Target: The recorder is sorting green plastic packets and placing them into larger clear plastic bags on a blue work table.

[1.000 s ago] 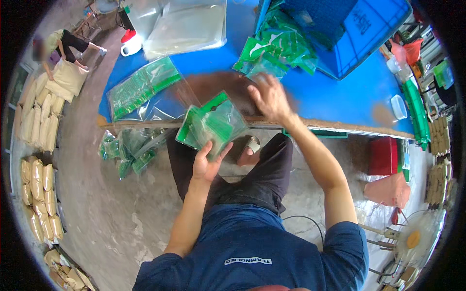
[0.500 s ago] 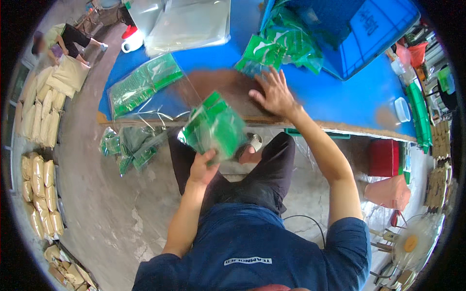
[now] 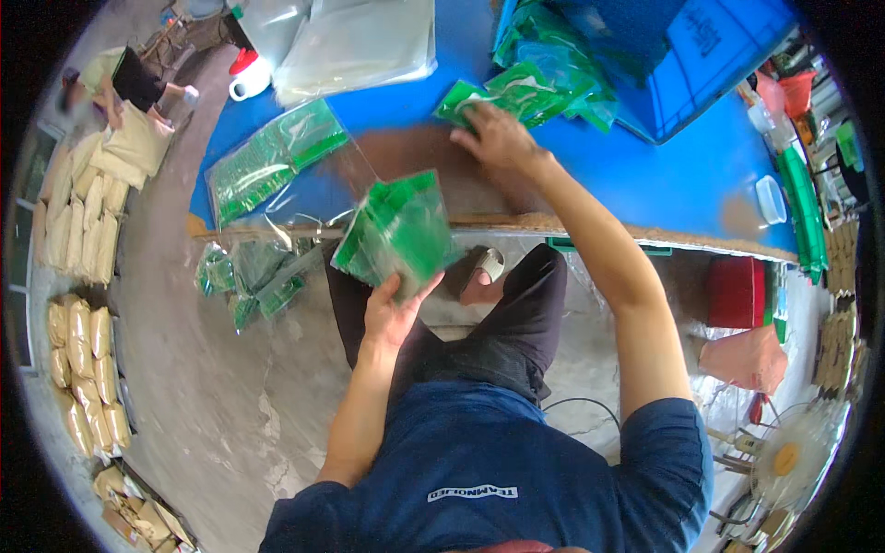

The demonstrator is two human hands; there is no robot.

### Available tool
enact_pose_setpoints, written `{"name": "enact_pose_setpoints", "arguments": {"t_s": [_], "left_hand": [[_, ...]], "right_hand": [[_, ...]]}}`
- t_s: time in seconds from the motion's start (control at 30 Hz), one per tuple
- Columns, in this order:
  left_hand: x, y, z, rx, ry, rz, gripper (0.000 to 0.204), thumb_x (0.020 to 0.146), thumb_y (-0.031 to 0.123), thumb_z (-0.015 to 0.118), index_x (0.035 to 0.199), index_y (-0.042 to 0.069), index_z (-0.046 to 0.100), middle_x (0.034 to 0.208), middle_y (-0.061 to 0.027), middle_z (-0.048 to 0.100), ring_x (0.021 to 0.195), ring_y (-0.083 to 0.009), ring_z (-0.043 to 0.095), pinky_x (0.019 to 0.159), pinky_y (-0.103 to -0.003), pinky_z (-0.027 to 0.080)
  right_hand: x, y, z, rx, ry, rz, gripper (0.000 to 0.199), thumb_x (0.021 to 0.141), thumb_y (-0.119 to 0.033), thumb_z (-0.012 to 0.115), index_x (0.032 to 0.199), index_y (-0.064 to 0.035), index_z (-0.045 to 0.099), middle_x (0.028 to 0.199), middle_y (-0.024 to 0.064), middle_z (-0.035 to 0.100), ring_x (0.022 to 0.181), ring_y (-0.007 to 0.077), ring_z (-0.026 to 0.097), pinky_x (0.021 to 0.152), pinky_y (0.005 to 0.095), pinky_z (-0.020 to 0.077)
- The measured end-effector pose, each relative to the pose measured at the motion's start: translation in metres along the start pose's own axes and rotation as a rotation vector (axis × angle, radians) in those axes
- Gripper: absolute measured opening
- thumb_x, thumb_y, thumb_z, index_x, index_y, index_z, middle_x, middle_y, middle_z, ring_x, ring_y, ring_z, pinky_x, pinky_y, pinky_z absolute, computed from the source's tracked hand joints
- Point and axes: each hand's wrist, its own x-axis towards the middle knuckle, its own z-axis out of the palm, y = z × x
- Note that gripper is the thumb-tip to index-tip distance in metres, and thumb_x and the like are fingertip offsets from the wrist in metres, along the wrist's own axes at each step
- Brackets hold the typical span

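My left hand [image 3: 395, 311] is closed on the lower edge of several green-and-clear plastic packets [image 3: 406, 230], held above my lap at the table's front edge. My right hand [image 3: 502, 143] reaches over the table. Its fingertips lie on the near end of a green packet [image 3: 459, 100], its thumb standing apart from them; some blur covers the fingers. That packet belongs to a loose heap of green packets [image 3: 562, 88] spilling from the mouth of a blue crate [image 3: 687, 83]. Left of my hands, flat green packets in a clear bag [image 3: 267, 166] lie on the blue tabletop [image 3: 387, 106].
Clear plastic sheets [image 3: 359, 51] and a white jug with a red lid [image 3: 247, 76] are at the back left. A small white dish [image 3: 770, 200] sits at the right. More packets [image 3: 249, 276] hang below the front edge. A fan [image 3: 788, 458] stands lower right. Another person [image 3: 115, 88] bends over sacks.
My right hand has moved up and left from the bare tabletop onto the nearest packet, which has shifted left. The packets in my left hand have tilted slightly.
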Motion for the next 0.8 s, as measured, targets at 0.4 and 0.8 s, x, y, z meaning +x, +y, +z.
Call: {"name": "enact_pose_setpoints", "arguments": {"t_s": [0.4, 0.8], "left_hand": [[-0.019, 0.037, -0.039, 0.117, -0.235, -0.037, 0.072, 0.082, 0.027, 0.074, 0.142, 0.003, 0.046, 0.146, -0.0154, 0.049, 0.14, -0.0374, 0.039, 0.119, -0.059, 0.023], [0.001, 0.012, -0.005, -0.129, -0.138, 0.044, 0.058, 0.091, 0.02, 0.062, 0.143, 0.003, 0.042, 0.146, -0.0155, 0.049, 0.138, -0.0365, 0.041, 0.118, -0.064, 0.025]], "right_hand": [[-0.101, -0.101, -0.062, 0.221, 0.053, -0.083, 0.037, 0.077, -0.007, 0.072, 0.11, -0.0009, 0.058, 0.097, 0.0152, 0.059, 0.095, 0.0354, 0.06, 0.09, 0.0417, 0.049], [-0.047, -0.078, -0.06, 0.695, 0.069, 0.214, 0.059, 0.098, -0.049, 0.05, 0.113, 0.0066, 0.063, 0.114, 0.0297, 0.063, 0.109, 0.0399, 0.06, 0.096, 0.0458, 0.0459]]}}
